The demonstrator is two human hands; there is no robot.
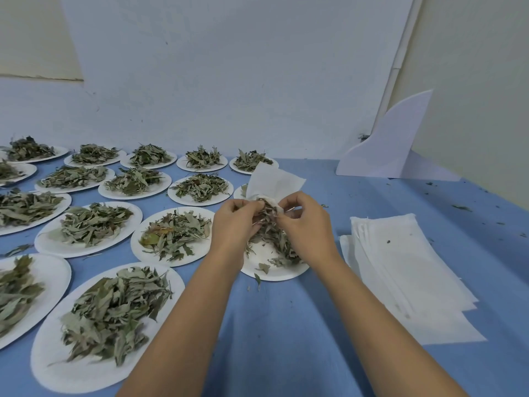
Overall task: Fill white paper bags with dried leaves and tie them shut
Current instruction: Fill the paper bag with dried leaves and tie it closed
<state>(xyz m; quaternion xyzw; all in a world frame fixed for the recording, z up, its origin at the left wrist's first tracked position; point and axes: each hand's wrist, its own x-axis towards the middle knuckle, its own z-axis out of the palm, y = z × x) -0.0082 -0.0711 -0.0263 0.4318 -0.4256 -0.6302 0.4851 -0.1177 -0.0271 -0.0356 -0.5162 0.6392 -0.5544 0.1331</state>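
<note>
No brand, label or writing could be read anywhere. Both hands were up over the table (286,325), close together. The left hand (234,222) and right hand (306,224) each had fingers curled in, pinching the crumpled mouth of one white paper bag (274,181), whose far end stood up behind them. A clump of dried leaves (269,227) hung from the bag's mouth between the two hands, down to a nearly bare paper plate (274,275) just beneath. How much had gone inside the bag could not be made out.

I counted sixteen white plates in all, that one included. Fifteen held leaf piles, such as the nearest plate (57,365). Several were cut off at the left edge, and one lay mostly hidden behind the bag. To the right of the hands lay one fanned stack of flat bags (400,267), too overlapped to count. A white board piece (386,150) stood at the far corner. Leaf crumbs dotted the blue cover.
</note>
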